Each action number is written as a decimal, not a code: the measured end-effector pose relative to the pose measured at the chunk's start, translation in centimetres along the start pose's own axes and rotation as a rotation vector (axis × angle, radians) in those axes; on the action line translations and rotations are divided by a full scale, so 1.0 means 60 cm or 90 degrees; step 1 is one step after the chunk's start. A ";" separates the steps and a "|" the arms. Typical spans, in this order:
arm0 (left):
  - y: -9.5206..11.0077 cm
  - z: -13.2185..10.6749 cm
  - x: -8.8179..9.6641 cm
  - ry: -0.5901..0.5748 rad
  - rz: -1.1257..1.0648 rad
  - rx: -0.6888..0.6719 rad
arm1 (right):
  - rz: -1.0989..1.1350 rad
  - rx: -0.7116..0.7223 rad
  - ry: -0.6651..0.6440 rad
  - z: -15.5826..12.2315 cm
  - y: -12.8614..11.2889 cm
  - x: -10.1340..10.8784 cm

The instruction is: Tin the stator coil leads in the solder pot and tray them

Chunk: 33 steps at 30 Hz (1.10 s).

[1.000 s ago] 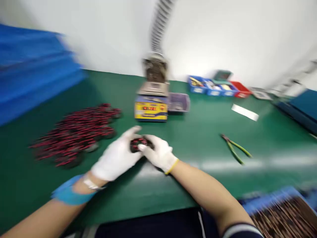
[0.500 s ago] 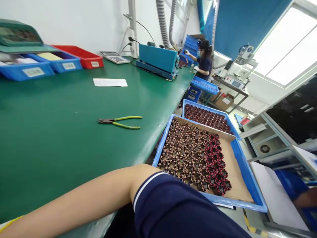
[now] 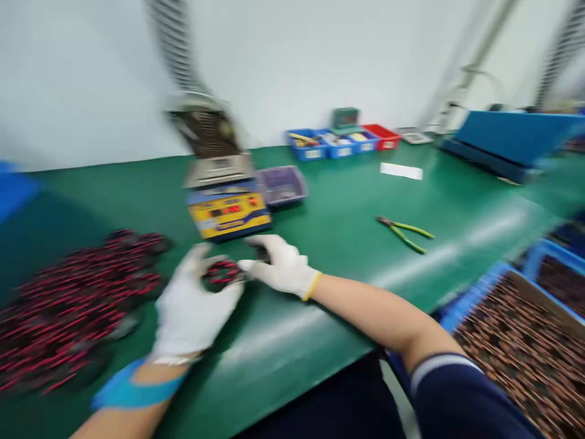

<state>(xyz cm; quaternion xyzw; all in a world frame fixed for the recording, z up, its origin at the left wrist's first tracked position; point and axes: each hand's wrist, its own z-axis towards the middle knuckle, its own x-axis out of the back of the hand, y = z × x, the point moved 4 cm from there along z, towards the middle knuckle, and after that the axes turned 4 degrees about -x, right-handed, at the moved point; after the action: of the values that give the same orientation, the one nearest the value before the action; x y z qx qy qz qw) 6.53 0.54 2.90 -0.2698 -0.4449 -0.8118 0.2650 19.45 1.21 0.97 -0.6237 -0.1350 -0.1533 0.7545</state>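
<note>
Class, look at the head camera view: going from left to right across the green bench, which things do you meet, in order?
Pile of red-and-black parts → left hand holding a red-and-black part → right hand → green-handled pliers → blue tray of copper-coloured parts.

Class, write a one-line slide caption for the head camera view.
Two gloved hands, left hand and right hand, hold a small red-and-black coil over a green table, beside a yellow machine.
</note>
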 end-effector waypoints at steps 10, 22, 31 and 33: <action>-0.063 0.000 0.021 0.030 0.061 0.018 | 0.165 -0.109 0.007 0.026 0.039 -0.003; -0.064 0.006 -0.003 -0.068 -0.148 -0.016 | 0.199 -0.174 -0.044 0.004 0.009 -0.038; -0.072 0.013 0.001 -0.094 -0.123 -0.025 | 0.072 -0.061 0.041 0.000 0.018 -0.036; -0.078 0.016 0.004 -0.125 -0.141 0.047 | 0.093 -0.060 0.041 0.004 0.023 -0.034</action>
<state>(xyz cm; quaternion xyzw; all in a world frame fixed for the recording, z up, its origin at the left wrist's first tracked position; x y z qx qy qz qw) 3.39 3.50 0.78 -0.2872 -0.5254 -0.7889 0.1384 18.11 1.81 -1.03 -0.6614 -0.0574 -0.1242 0.7375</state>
